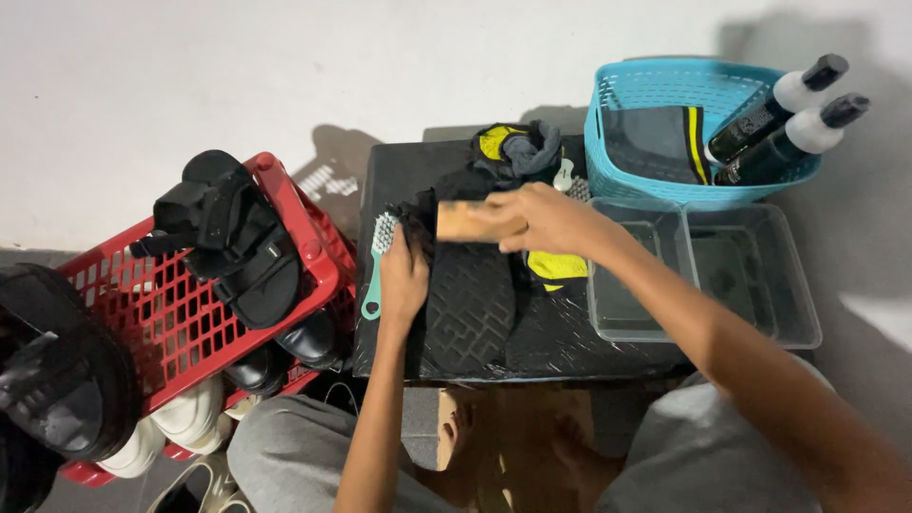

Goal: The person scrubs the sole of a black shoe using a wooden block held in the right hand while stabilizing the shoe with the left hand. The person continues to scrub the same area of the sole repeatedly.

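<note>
My right hand grips a wooden-backed brush and holds it over a black shoe that lies sole-up on a black box top. My left hand presses on the left side of that shoe and steadies it. A second black and yellow shoe lies just right of it, partly under my right wrist. A teal-handled brush with white bristles rests at the box's left edge, beside my left hand.
A red crate at left holds black sandals and shoes. A blue basket at back right holds a grey cloth and two dark bottles. Two clear plastic tubs stand at right. A dark rag lies behind.
</note>
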